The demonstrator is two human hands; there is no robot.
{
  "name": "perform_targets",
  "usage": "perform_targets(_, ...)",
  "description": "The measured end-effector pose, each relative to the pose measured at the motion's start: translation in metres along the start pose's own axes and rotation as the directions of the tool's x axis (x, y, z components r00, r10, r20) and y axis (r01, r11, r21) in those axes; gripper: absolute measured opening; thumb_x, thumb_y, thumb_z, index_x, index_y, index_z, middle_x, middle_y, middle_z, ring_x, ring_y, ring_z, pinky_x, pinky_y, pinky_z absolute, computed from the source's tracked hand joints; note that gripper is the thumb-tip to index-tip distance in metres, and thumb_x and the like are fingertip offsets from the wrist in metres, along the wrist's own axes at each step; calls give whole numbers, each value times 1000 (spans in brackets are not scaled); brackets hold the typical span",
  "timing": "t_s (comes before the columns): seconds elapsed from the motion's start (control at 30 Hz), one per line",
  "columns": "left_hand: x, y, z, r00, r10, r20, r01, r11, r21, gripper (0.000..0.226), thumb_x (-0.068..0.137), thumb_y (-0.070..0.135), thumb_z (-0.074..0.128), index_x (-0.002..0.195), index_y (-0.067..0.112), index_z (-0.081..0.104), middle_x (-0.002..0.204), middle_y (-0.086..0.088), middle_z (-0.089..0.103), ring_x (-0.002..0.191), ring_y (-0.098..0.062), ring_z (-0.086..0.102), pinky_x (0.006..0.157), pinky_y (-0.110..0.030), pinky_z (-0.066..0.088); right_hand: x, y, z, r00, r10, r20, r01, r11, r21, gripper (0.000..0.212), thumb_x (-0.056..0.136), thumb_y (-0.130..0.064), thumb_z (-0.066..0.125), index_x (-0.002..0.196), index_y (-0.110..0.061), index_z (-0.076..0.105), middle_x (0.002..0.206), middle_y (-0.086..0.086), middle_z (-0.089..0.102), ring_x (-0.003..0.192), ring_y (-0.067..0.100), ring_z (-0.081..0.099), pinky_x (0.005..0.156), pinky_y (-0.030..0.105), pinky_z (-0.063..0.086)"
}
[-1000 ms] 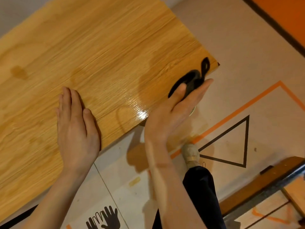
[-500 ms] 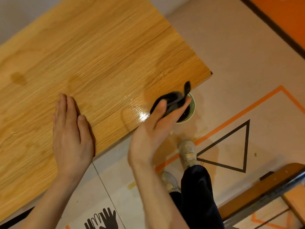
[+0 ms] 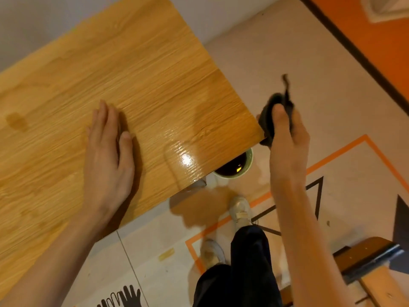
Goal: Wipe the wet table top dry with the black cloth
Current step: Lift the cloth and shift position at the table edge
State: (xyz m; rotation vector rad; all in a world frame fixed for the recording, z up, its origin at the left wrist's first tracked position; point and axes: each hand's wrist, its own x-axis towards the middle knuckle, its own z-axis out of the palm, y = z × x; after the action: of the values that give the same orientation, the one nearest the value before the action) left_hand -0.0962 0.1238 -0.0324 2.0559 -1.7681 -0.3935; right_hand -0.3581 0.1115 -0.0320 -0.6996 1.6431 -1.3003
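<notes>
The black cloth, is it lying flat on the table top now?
No, the right hand holds the cloth bunched up beyond the corner of the table top, over the floor.

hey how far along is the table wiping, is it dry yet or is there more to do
Not dry yet. Most of the table top looks matte, so that part seems done. In hand: the right hand grips the bunched black cloth off the table's corner, above the floor, while the left hand lies flat on the wood. Left: a glossy wet patch by the near edge, above the green cup.
</notes>
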Motion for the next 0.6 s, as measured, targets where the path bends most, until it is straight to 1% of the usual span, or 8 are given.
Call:
perform_targets(0.03,12,5,5,1000,17,18,-17,1000,2,54,110,26,31,160,8,22,169,-6,13,156,-15,7,127,-29,-1,5,-2,-5,995,21,93,-10,993,-117,54,93,-47,50,136,-14,48,129,1,53,115,14,53,99,32,48)
perform_targets(0.1,35,12,11,998,43,37,-43,999,9,54,110,27,31,160,7,22,169,-8,14,156,-17,8,126,-28,-1,9,-5,-13,972,47,231,16,965,-261,69,93,-48,54,150,-17,29,140,-8,41,125,7,43,97,9,38)
perform_targets(0.17,49,12,16,997,64,34,-65,997,45,54,110,26,32,159,6,23,168,-10,15,156,-21,10,127,-32,0,8,-8,-16,940,-12,340,139,925,-353,63,95,-37,53,150,-21,27,139,-9,47,124,4,46,89,-2,35)
perform_targets(0.3,63,5,23,997,69,25,-71,994,79,53,110,25,31,159,5,24,168,-11,16,156,-22,12,125,-29,-1,19,-14,-19,893,26,449,204,867,-455,39,99,-30,48,137,-23,48,107,-9,62,94,2,58,74,1,40)
perform_targets(0.4,62,5,25,997,70,12,-71,994,80,55,108,25,28,158,3,25,168,-11,16,156,-23,12,124,-25,-3,34,-25,-7,865,104,490,168,861,-479,46,102,-32,42,147,-25,35,119,-15,55,89,-8,53,71,-4,37)
perform_targets(0.47,61,7,26,997,78,6,-78,992,95,55,108,25,27,158,2,25,168,-12,16,156,-25,12,125,-24,-2,50,-33,13,847,139,513,164,849,-502,55,103,-36,39,153,-26,19,133,-14,45,100,-17,45,79,-5,31)
perform_targets(0.53,59,9,26,996,87,5,-87,991,104,55,108,24,27,158,1,25,168,-13,16,156,-26,12,126,-28,0,74,-40,40,832,162,531,181,825,-536,56,103,-40,34,154,-27,14,152,-7,35,130,-2,36,91,6,25)
perform_targets(0.6,58,10,26,996,85,6,-85,991,106,54,108,24,27,157,1,25,168,-13,16,156,-26,12,127,-32,3,96,-48,68,826,156,542,185,833,-521,55,104,-40,31,154,-24,15,155,-6,31,138,5,29,88,4,20)
